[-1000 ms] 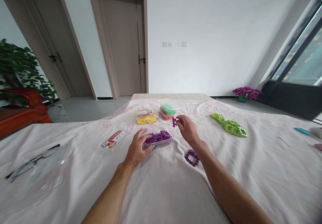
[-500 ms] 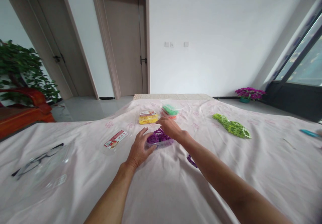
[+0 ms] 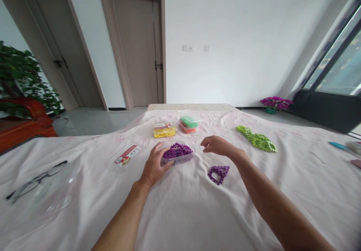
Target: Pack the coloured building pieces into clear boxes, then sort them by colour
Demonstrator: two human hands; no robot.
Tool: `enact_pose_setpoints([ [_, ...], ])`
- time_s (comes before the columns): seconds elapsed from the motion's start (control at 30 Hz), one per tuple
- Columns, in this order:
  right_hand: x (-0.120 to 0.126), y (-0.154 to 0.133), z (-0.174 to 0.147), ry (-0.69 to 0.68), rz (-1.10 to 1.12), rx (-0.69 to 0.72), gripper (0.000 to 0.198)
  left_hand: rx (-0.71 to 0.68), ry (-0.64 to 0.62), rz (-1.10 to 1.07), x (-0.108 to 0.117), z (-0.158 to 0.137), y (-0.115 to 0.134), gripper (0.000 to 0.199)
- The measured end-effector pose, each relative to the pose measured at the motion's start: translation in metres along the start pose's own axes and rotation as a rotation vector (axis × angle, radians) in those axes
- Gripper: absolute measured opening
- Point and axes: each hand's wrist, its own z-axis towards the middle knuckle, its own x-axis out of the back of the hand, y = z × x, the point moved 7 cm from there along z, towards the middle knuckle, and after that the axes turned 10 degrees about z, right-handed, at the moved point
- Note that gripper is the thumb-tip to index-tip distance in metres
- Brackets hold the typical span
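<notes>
My left hand [image 3: 155,163] grips the left end of a clear plastic box [image 3: 180,158], thumb at the near side and fingers behind. Purple toothed plastic pieces [image 3: 178,150] are heaped in the box, some above its rim. To the right of the box, my right hand [image 3: 216,145] is in the air over the cloth, its fingers loosely bent and apart with nothing visible in them. Below that hand, flat purple pieces [image 3: 219,174] lie on the cloth, one of them with a large opening.
Behind the box stand a labelled box of yellow pieces [image 3: 164,130] and a container with green and orange pieces [image 3: 188,123]. A labelled clear lid [image 3: 128,157] and glasses [image 3: 36,181] lie left. Lime-green joined pieces [image 3: 257,139] and a blue object [image 3: 338,145] are right.
My right hand has moved right, away from above the box, uncovering the purple pieces on the cloth. My left hand stays on the box. The view has shifted slightly.
</notes>
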Motion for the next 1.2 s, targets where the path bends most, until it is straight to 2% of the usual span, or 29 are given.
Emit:
enact_pose_setpoints([
  [0.1, -0.011, 0.019, -0.020, -0.204, -0.036, -0.008, 0.048, -0.010, 0.024, 0.007, 0.001, 0.000, 0.000, 0.045],
  [0.23, -0.028, 0.031, -0.041, -0.332, -0.080, -0.009, 0.058, -0.018, 0.033, 0.021, 0.000, 0.000, 0.000, 0.043],
  [0.37, -0.039, 0.024, -0.045, -0.310, -0.159, 0.062, 0.039, -0.015, 0.031, 0.025, -0.001, 0.000, -0.002, 0.043],
  [0.47, -0.039, 0.022, -0.037, -0.268, -0.102, 0.032, 0.025, -0.012, 0.037, 0.020, -0.002, 0.000, -0.003, 0.044],
  [0.67, -0.027, 0.020, -0.014, -0.118, 0.292, 0.022, 0.017, -0.007, 0.039, -0.013, 0.000, 0.000, -0.001, 0.045],
  [0.77, -0.016, 0.019, -0.005, 0.034, 0.422, 0.034, 0.022, -0.001, 0.040, -0.018, 0.000, 0.001, -0.002, 0.045],
  [0.83, -0.008, 0.016, -0.003, 0.138, 0.456, 0.058, 0.024, 0.007, 0.048, -0.021, 0.000, 0.001, -0.003, 0.045],
  [0.97, 0.002, -0.003, -0.004, 0.242, 0.448, 0.137, 0.022, 0.007, 0.044, -0.029, 0.000, 0.002, -0.004, 0.046],
  [1.03, 0.006, -0.013, -0.005, 0.336, 0.432, 0.176, 0.021, 0.005, 0.035, -0.031, 0.000, 0.002, -0.003, 0.047],
  [1.2, -0.003, -0.033, -0.002, 0.570, 0.461, 0.318, 0.018, 0.014, 0.020, -0.013, 0.001, 0.002, -0.002, 0.047],
])
